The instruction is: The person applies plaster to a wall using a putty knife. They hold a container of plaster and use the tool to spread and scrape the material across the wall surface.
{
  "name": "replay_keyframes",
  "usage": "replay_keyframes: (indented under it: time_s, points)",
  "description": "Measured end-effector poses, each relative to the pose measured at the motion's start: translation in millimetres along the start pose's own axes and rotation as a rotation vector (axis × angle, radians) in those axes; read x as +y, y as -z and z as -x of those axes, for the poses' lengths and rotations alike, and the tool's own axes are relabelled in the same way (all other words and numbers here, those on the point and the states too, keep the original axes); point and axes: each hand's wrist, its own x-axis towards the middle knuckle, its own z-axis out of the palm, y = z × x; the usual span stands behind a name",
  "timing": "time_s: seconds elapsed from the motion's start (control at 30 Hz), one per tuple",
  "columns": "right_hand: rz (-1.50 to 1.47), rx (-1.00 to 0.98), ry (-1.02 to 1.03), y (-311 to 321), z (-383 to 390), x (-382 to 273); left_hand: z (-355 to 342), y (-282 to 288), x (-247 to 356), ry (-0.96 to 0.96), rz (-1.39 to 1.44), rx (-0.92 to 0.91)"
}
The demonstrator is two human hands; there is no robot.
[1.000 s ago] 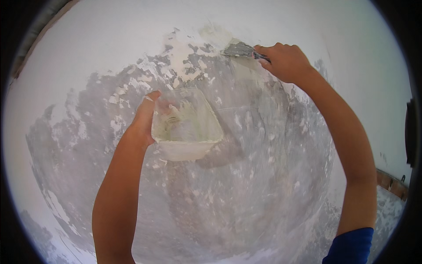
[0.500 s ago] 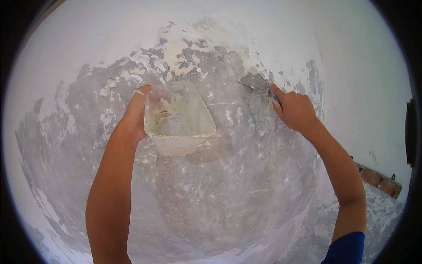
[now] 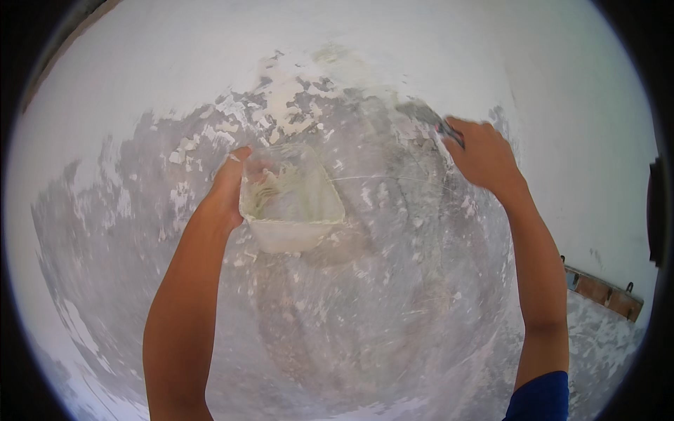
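My left hand (image 3: 234, 184) grips the left side of a clear plastic tub (image 3: 295, 237), whose inner walls are smeared with pale greenish filler (image 3: 277, 189). The tub is tilted so that its opening faces me. Closed around the dark handle of a putty knife (image 3: 423, 114), my right hand (image 3: 483, 156) is up and to the right of the tub. The knife's blade lies against the wall (image 3: 379, 281), near the border between bare grey and white paint; its edge is blurred.
Flaking cream and white paint patches (image 3: 284, 105) spread over the grey wall above the tub. A second white wall (image 3: 576, 154) meets it at the right. Low on that side hangs a brown rack with hooks (image 3: 604, 291). Something dark (image 3: 656, 210) stands at the far right edge.
My right hand has moved up and slightly right with the putty knife, whose blade now sits higher on the wall. The tub and left hand have shifted slightly right and down in view.
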Motion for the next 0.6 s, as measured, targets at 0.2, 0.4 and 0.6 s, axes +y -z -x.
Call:
replay_keyframes:
  time_s: [0.2, 0.4, 0.6]
  points:
    - [0.03, -0.038, -0.086, -21.9, -64.2, -11.7, 7.8, -14.0, 3.8, 0.015, -0.031, 0.047]
    - [0.116, -0.047, -0.021, -46.1, -7.7, -5.5, 2.8, -3.7, 1.7, 0.031, -0.048, 0.014]
    - [0.074, -0.281, -0.012, -20.2, 55.2, -1.9, 5.7, -9.0, 3.3, 0.031, -0.067, 0.058]
